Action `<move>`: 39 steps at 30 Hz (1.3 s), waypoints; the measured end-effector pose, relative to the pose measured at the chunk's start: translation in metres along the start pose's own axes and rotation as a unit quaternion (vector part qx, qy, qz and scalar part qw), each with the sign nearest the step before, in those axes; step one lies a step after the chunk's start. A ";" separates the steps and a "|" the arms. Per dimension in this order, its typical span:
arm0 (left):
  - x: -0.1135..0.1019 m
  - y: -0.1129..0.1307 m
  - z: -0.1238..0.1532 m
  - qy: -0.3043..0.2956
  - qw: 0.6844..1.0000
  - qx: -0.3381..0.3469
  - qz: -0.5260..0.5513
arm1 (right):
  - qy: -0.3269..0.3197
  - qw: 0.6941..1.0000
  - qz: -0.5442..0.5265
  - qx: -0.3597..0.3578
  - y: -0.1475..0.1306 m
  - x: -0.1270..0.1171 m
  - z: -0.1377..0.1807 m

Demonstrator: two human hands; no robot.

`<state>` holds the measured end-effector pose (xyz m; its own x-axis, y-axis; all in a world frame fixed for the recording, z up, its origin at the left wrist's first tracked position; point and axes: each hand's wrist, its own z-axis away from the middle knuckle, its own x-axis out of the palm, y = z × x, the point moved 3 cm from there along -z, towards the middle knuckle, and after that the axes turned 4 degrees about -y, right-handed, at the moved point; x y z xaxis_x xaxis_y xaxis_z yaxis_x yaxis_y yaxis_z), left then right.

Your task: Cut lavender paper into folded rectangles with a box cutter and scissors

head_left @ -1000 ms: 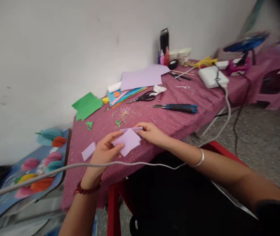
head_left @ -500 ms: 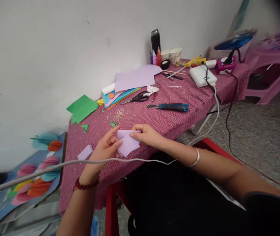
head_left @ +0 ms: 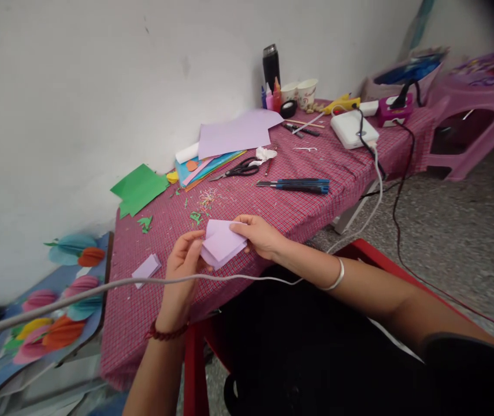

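Several light purple paper pieces (head_left: 224,241) are held overlapping above the table's front edge. My right hand (head_left: 259,236) pinches their right side, thumb on top. At their left edge my left hand (head_left: 185,259) has its fingers curled, with the thumb close against the paper. A small stack of folded purple paper (head_left: 147,269) lies on the tablecloth left of my left hand. Beyond the hands are green paper scraps (head_left: 195,218) and a heap of thin shreds (head_left: 207,199). A grey cable (head_left: 238,277) runs across the view in front of the hands.
Black scissors (head_left: 243,168) and blue-black craft knives (head_left: 301,185) lie mid-table. Large purple paper (head_left: 238,136) and green paper (head_left: 139,188) are along the wall. A white box with cables (head_left: 353,129) is at the right. Paper decorations (head_left: 62,333) stand on a blue board to the left.
My left hand has shifted its grip and turned more upright beside the paper. The purple pieces have rotated and slid over one another. The whole view has moved slightly.
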<state>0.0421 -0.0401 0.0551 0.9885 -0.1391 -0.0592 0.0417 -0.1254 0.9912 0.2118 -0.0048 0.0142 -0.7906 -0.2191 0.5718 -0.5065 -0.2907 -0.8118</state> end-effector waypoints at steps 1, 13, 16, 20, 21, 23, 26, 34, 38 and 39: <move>0.002 0.001 0.004 -0.013 1.000 0.020 -0.003 | -0.001 1.000 -0.020 0.013 0.001 0.000 -0.001; 0.021 0.031 0.045 0.001 0.751 0.427 -0.503 | -0.027 0.987 -0.128 0.097 0.005 -0.001 0.000; 0.019 0.042 0.056 0.028 0.805 0.397 -0.441 | -0.032 0.993 -0.092 0.062 0.003 -0.003 0.001; 0.016 0.048 0.065 0.112 0.914 0.238 -0.308 | -0.007 0.994 0.068 -0.088 -0.007 -0.008 0.005; 0.018 0.046 0.064 0.128 0.919 0.205 -0.311 | -0.006 0.983 0.118 -0.137 -0.011 -0.008 0.008; 0.022 0.038 0.053 0.139 0.915 0.170 -0.339 | -0.012 0.956 0.201 -0.214 -0.017 -0.006 0.013; 0.025 0.019 0.032 0.153 0.926 0.154 -0.310 | -0.020 0.937 0.248 -0.246 -0.020 -0.003 0.020; 0.015 -0.002 0.027 0.205 0.964 0.089 -0.144 | -0.060 0.958 0.206 -0.192 -0.019 -0.001 0.022; -0.007 -0.006 0.030 0.187 0.976 0.048 -0.098 | -0.048 0.941 0.255 -0.215 -0.020 -0.005 0.022; -0.012 -0.008 0.031 0.172 0.980 0.031 -0.094 | -0.043 0.934 0.275 -0.223 -0.020 -0.006 0.022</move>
<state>0.0252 -0.0676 0.0441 0.9552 0.2296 -0.1867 0.2296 -0.1771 0.9570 0.2346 -0.0181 0.0294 -0.9526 -0.3008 0.0461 -0.1403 0.2995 -0.9437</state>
